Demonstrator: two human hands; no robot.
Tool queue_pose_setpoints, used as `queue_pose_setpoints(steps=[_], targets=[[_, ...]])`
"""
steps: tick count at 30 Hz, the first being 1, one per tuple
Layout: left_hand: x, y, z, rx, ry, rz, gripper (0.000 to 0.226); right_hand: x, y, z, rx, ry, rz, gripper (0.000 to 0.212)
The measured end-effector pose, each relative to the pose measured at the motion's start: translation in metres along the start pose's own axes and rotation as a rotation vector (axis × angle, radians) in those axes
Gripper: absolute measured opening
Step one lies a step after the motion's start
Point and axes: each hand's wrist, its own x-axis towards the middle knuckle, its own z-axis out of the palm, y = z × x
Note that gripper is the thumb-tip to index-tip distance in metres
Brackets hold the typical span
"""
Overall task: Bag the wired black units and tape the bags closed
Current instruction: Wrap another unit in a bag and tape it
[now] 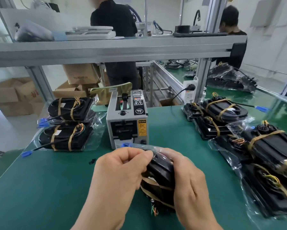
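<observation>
Bench: wide green rubber mat [56, 180] is lying under a grey aluminium frame shelf [106, 50], with two people working at the far benches
Held unit: flat black plastic unit bound with tan paper bands [161, 168] is sitting near and centre, raised between both hands, inside a clear plastic bag [144, 147] whose mouth is pointing far; a blue connector [126, 144] is showing at that end
Left hand: left hand [121, 170] is pinching the bag film near its mouth between thumb and forefinger, the other fingers curling in
Right hand: right hand [189, 185] is gripping the unit's right side, fingers curling round it, their tips blurring under the film
Dispenser: grey box-shaped tape dispenser [127, 120] is standing just beyond the hands; whether a strip is waiting cannot be told
Done: two bagged black units [68, 138] are lying stacked at far left; any tape on them is too small to see
Remaining: heap of black units at right [263, 155] is waiting, some in loose bags, some looking bare
Progress: bagging of this unit is looking complete and its mouth is likely being folded; taping is not yet done, and the larger share seems to be lying ahead
</observation>
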Motion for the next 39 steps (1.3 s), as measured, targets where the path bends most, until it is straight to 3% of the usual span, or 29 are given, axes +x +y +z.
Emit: queue_pose_setpoints(steps=[8, 19, 26, 39], targets=[[0.006, 0.0, -0.004, 0.091, -0.01, -0.011, 0.021, 0.002, -0.009, -0.002, 0.128, -0.091, 0.133, 0.05], [0.008, -0.001, -0.001, 0.104, 0.028, 0.026, 0.023, 0.003, -0.019, -0.009, 0.059, -0.186, 0.005, 0.03], [0.008, -0.003, 0.0, 0.037, 0.029, 0.009, 0.023, 0.0, -0.008, -0.008, 0.007, -0.236, 0.002, 0.07], [0.007, -0.004, 0.001, 0.136, 0.044, 0.082, 0.009, -0.001, 0.005, -0.007, -0.065, -0.209, -0.017, 0.074]])
